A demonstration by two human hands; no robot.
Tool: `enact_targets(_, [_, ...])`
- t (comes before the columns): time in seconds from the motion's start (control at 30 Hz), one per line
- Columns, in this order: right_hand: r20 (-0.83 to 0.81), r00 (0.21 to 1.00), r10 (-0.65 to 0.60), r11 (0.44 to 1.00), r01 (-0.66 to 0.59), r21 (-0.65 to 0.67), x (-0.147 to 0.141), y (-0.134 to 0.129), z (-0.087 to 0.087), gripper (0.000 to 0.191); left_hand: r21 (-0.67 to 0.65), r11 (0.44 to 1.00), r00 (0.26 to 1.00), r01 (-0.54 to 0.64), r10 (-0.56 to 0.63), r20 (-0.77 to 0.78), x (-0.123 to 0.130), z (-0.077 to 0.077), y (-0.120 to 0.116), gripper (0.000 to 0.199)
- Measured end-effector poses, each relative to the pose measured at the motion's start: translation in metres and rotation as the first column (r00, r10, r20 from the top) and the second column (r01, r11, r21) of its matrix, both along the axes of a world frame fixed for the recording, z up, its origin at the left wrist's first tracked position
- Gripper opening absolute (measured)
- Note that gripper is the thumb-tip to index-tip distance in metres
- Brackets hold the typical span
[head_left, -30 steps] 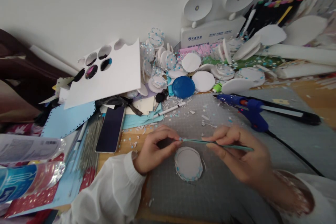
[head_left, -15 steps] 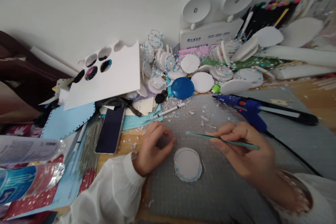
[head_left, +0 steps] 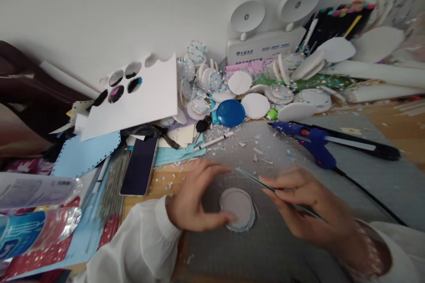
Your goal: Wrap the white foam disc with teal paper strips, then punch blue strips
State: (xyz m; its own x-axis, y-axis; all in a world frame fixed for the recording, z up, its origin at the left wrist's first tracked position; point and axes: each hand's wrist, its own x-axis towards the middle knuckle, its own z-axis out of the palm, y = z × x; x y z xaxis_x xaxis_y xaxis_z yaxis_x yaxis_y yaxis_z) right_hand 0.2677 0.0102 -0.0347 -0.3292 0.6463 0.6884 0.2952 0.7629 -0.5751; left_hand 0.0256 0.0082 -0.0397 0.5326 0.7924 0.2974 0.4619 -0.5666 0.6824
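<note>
A white round disc (head_left: 237, 205) with small blue bits along its rim lies on the grey cutting mat (head_left: 265, 252). My left hand (head_left: 199, 199) is at the disc's left side, thumb and fingers spread apart, the thumb tip over the disc's left edge; it holds nothing. To the right of the disc, my right hand (head_left: 308, 203) is closed round thin teal tweezers (head_left: 254, 177). Their tips point left, above the disc's far edge. Whether the tips grip anything is too blurred to tell.
A blue glue gun (head_left: 308, 137) with its cord and a black cutter (head_left: 378, 148) lie at the right. Behind the mat are a blue lid (head_left: 230, 112) and several white discs (head_left: 255, 105). A phone (head_left: 139, 166) and a pen (head_left: 214, 140) lie left.
My left hand has opened wider and its thumb has moved right over the disc's edge. My right hand has shifted slightly down, and the tweezers now slant more steeply.
</note>
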Motion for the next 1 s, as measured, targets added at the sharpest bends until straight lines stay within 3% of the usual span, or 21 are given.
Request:
enact_targets(0.1, [0.048,0.998,0.034,0.997,-0.037,0.064,0.002,0.001,0.002,0.035,-0.006,0.984,0.972,0.179,-0.177,-0.152,0.004,0.001,-0.001,0.094])
enact_targets(0.23, [0.114,0.993,0.011,0.99,-0.027,0.142,0.003,0.004,0.006,0.033,0.009,0.977,0.936,0.212,-0.2,-0.291,0.006,0.001,0.001,0.075])
enact_targets(0.43, [0.225,0.974,0.002,0.953,-0.07,0.295,0.007,0.002,0.009,0.023,0.037,0.984,0.943,0.174,-0.155,-0.295,-0.002,0.003,0.011,0.062])
enact_targets(0.53, [0.314,0.949,0.012,0.927,-0.129,0.352,0.012,-0.003,0.006,0.015,0.015,0.984,0.943,0.178,-0.167,-0.287,-0.006,0.0,0.016,0.08])
enact_targets(0.6, [0.368,0.93,0.003,0.914,-0.152,0.377,0.016,-0.005,0.006,0.02,0.033,0.987,0.957,0.155,-0.142,-0.252,-0.008,0.001,0.016,0.101])
enact_targets(0.67, [0.402,0.915,-0.017,0.887,-0.171,0.428,0.018,-0.007,0.008,0.027,0.072,0.992,0.979,0.101,-0.086,-0.184,-0.009,0.008,0.012,0.11])
enact_targets(0.73, [0.426,0.904,-0.035,0.837,-0.207,0.507,0.018,-0.01,0.011,0.032,0.092,0.996,0.995,0.018,-0.01,-0.095,-0.006,0.019,0.003,0.09])
enact_targets(0.83, [0.415,0.909,-0.047,0.775,-0.229,0.59,0.01,-0.023,0.009,0.036,0.037,0.991,0.988,-0.127,0.123,0.088,0.008,0.038,-0.018,0.027])
enact_targets(0.93, [0.318,0.941,-0.111,0.84,-0.082,0.537,-0.002,-0.039,-0.002,0.039,-0.199,0.969,0.941,-0.145,0.197,0.274,0.027,0.049,-0.036,0.017])
enact_targets(1.0, [0.295,0.947,-0.124,0.855,-0.049,0.516,-0.008,-0.042,-0.005,0.037,-0.319,0.938,0.91,-0.136,0.246,0.334,0.037,0.051,-0.043,0.019])
